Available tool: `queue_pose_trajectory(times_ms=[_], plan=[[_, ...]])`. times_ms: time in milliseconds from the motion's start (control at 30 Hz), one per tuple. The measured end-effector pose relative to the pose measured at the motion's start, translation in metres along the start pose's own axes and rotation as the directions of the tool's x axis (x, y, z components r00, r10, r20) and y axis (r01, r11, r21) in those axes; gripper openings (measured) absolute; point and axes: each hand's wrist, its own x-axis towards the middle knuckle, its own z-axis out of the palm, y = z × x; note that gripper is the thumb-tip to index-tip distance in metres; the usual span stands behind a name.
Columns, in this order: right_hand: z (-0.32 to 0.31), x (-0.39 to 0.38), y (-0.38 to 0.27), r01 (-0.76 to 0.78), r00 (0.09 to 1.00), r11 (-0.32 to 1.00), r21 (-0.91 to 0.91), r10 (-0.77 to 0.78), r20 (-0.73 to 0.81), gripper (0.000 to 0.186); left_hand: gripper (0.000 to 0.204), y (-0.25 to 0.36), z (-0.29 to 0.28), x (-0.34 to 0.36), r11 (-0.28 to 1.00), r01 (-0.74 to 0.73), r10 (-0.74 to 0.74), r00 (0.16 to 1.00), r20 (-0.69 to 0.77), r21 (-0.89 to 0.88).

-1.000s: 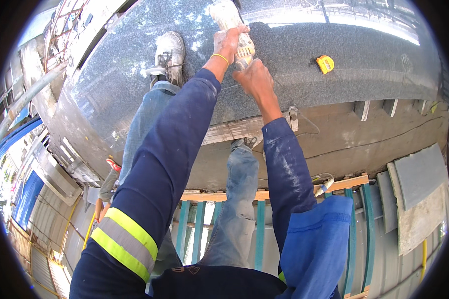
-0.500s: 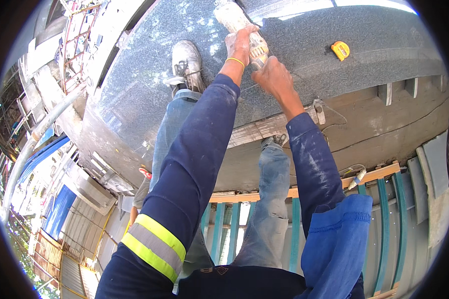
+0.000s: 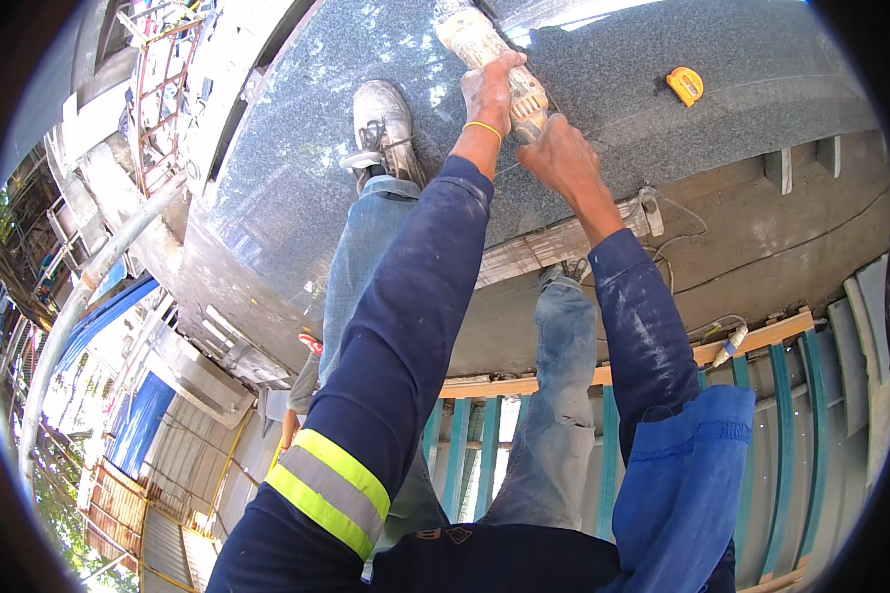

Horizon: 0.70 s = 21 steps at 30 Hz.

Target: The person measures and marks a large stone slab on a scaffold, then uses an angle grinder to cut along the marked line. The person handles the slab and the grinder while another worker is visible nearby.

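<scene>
Over the last second the view swings, so slab point(image 3: 603, 84), shoe point(image 3: 382, 114) and tape measure point(image 3: 684, 87) sit differently in frame; the hold looks unchanged. Left hand point(image 3: 488, 94): fingers wrapped around the dusty power tool point(image 3: 478, 42). Right hand point(image 3: 564, 156): closed on its rear end. Tool lies over the slab, tape measure well apart to its right. Judgement: two-handed work continues uninterrupted; whether the tip touches stone, cannot tell.

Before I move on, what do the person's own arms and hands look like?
The left hand and right hand are ungloved, with a thin yellow band on the left wrist. Both sleeves are long and navy; the right has pale smears. The left carries a yellow-silver-yellow stripe. Brighter blue cloth covers the right upper arm.
</scene>
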Motion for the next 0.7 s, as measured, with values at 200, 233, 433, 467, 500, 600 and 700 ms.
queue_pose_trajectory(times_ms=[200,233,433,467,500,600,700], plan=[[0.000,0.013,-0.007,0.057,0.998,0.998,0.026,-0.057,-0.016,0.038,0.025,0.005,-0.007,0.029,0.999,-0.029,0.029,1.000,0.003,-0.024],[0.000,0.013,-0.007,0.056,0.998,0.998,0.025,-0.055,-0.013,0.038,0.025,0.004,-0.007,0.030,0.999,-0.030,0.031,0.999,0.009,-0.027],[0.002,0.002,-0.006,0.040,0.999,0.999,0.014,-0.040,0.025,0.040,0.025,-0.003,-0.016,0.020,1.000,0.001,-0.001,1.000,-0.001,0.026],[0.003,0.000,0.004,0.024,1.000,1.000,0.008,-0.024,0.011,0.043,0.026,-0.006,-0.007,0.007,1.000,-0.010,0.009,1.000,0.019,0.030],[0.005,-0.002,0.009,0.020,1.000,1.000,0.007,-0.020,0.001,0.047,0.027,-0.006,-0.002,-0.001,1.000,-0.001,0.001,1.000,-0.010,0.001],[0.007,0.000,0.011,0.014,1.000,1.000,0.002,-0.014,-0.011,0.050,0.029,-0.002,0.001,-0.007,0.999,-0.016,0.014,0.999,-0.051,-0.030],[0.008,0.006,0.008,0.017,1.000,1.000,0.005,-0.017,-0.017,0.049,0.026,0.002,-0.002,0.000,0.999,-0.044,0.043,0.999,0.010,0.011]])
